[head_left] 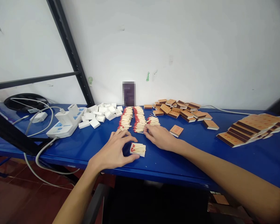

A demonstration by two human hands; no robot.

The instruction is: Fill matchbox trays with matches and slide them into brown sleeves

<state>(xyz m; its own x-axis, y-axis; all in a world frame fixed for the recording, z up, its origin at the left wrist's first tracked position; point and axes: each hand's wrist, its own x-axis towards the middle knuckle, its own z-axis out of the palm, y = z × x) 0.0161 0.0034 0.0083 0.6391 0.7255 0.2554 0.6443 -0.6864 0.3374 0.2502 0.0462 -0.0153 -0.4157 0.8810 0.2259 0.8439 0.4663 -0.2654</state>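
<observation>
A small white matchbox tray (142, 153) with red-tipped matches (138, 148) in it lies near the table's front edge. My left hand (116, 148) curves around its left side, thumb and forefinger spread apart close to its near and far edges; whether they touch it I cannot tell. My right hand (160, 136) is closed, its fingertips pinched at the loose matches behind the tray. Matchsticks show at those fingertips, but how many are held is hidden. Two long rows of matches, a left row (126, 117) and a middle row (139, 118), run back toward the wall, with a smaller pile (155, 120) beside them.
Empty white trays (102, 112) are heaped at left, beside a power strip (65, 124) with cables. Matchbox sleeves (175, 109) are piled at back right; one sleeve (176, 130) lies nearer. Stacked matchboxes (252, 127) stand far right. A dark pixelated rectangle (129, 93) is against the wall.
</observation>
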